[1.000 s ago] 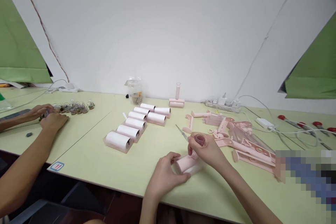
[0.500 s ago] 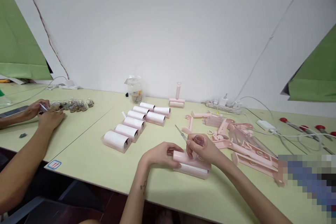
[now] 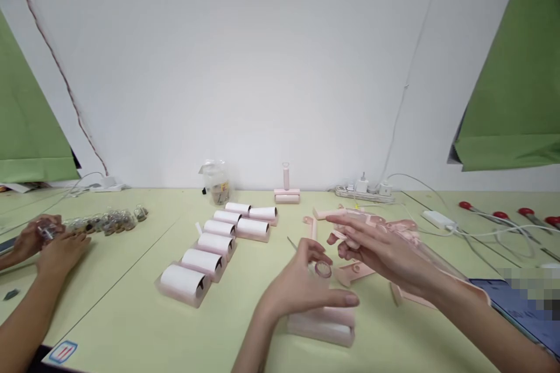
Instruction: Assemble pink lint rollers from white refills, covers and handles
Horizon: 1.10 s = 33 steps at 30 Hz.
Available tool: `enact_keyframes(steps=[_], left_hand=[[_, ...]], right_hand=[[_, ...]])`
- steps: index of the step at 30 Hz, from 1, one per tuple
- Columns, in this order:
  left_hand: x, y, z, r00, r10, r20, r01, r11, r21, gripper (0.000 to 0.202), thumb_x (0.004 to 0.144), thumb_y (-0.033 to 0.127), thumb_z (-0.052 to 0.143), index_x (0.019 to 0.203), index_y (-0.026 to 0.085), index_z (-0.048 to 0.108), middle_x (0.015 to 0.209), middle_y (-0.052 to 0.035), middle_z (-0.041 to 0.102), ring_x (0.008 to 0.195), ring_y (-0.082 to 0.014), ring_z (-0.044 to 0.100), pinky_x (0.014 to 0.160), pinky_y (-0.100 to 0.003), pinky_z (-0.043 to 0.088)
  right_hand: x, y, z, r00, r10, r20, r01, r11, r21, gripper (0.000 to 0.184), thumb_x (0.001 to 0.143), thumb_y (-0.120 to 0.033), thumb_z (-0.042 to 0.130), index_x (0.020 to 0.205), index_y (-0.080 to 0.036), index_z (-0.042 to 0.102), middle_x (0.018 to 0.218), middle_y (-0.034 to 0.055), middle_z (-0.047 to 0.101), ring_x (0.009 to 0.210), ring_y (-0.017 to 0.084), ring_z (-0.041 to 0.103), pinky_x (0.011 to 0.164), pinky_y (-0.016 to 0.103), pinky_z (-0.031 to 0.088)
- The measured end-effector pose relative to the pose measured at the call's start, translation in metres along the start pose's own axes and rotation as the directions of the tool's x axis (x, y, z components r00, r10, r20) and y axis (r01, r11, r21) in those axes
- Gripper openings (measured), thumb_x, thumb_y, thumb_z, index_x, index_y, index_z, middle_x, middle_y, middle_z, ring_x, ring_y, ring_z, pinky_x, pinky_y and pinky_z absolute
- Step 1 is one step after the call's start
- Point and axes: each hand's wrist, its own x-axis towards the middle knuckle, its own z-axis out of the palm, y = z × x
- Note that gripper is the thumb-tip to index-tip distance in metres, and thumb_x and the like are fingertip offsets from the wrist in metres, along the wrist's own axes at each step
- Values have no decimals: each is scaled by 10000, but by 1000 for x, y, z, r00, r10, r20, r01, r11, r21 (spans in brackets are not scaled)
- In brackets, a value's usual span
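My left hand (image 3: 301, 291) rests on a pink lint-roller body (image 3: 324, 326) lying near the table's front edge. A small round pink cap (image 3: 324, 269) sits between its thumb and forefinger. Just to the right, my right hand (image 3: 380, 252) hovers with flat, spread fingers and holds nothing. It is above a pile of pink plastic handle parts (image 3: 400, 226). A thin metal tool (image 3: 292, 243) lies just beyond my left thumb.
Several white paper rolls in pink holders (image 3: 203, 260) run in a row to the left. An assembled roller (image 3: 286, 186), a plastic bag (image 3: 216, 180) and a power strip (image 3: 363, 191) stand at the back. Red-handled tools (image 3: 503, 215) lie far right. A co-worker's hands (image 3: 48, 242) handle small packets at the left.
My right hand let go of the round cap and rose, opening its fingers. The cap now sits at my left hand, which moved onto the roller body. The camera tilted up.
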Motion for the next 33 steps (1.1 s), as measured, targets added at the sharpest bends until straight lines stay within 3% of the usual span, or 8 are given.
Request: enact_keyframes(steps=[3, 7, 11, 17, 21, 24, 26, 33], left_hand=[[13, -7, 18, 997, 15, 81, 1, 980, -200, 356, 697, 427, 587, 897, 142, 512, 683, -19, 600, 641, -127, 549, 624, -240, 412], [19, -24, 23, 991, 18, 129, 16, 965, -262, 278, 710, 389, 573, 679, 113, 587, 416, 61, 425, 369, -53, 385, 410, -181, 310], [19, -29, 23, 997, 0, 78, 21, 962, -271, 299, 673, 385, 596, 539, 132, 509, 397, 57, 406, 355, -48, 359, 374, -181, 266], [18, -23, 28, 996, -71, 45, 81, 948, -309, 263, 640, 287, 582, 493, 165, 401, 407, 68, 382, 370, -40, 338, 373, -178, 242], [19, -23, 30, 996, -83, 28, 87, 942, -325, 205, 645, 252, 564, 527, 163, 422, 414, 76, 377, 386, -42, 340, 384, -174, 256], [20, -25, 30, 998, -56, 12, 57, 940, -337, 64, 619, 168, 558, 649, 151, 504, 422, 89, 387, 398, -47, 358, 402, -169, 281], [19, -25, 30, 999, -49, 19, 52, 940, -338, 106, 605, 129, 539, 710, 145, 530, 428, 93, 387, 402, -47, 361, 408, -166, 293], [15, -18, 27, 997, -62, 37, 71, 929, -364, 87, 576, 113, 535, 619, 151, 469, 440, 86, 371, 427, -37, 336, 410, -159, 271]], right_hand=[[4, 1, 6, 998, -66, -1, 65, 986, 156, 438, 776, -359, 590, 1190, -254, 493, 814, 19, 560, 806, 163, 546, 832, 337, 408], [8, 3, 17, 990, -124, 64, 104, 962, 252, 177, 768, -332, 604, 851, -187, 662, 904, 50, 589, 998, 204, 509, 950, 348, 333], [8, 9, 28, 988, -150, 32, 147, 985, 91, 176, 747, -363, 614, 797, -198, 648, 910, 49, 613, 996, 229, 516, 873, 356, 404], [4, 21, 42, 976, -196, -91, 192, 980, -50, 214, 695, -374, 656, 790, -183, 651, 770, 53, 655, 657, 173, 611, 621, 286, 515], [1, 25, 49, 951, -243, -191, 232, 969, -81, 202, 676, -374, 666, 742, -184, 643, 856, 63, 662, 734, 188, 621, 640, 268, 521], [-2, 28, 53, 946, -250, -207, 225, 965, -138, 209, 687, -379, 652, 744, -180, 627, 814, 58, 665, 726, 188, 619, 663, 276, 515], [-3, 31, 56, 937, -264, -227, 228, 959, -171, 213, 693, -383, 645, 734, -177, 607, 784, 56, 661, 719, 188, 617, 675, 281, 511], [-1, 40, 54, 901, -359, -244, 314, 927, -204, 209, 735, -388, 601, 690, -194, 540, 722, 29, 625, 754, 175, 610, 682, 257, 504]])
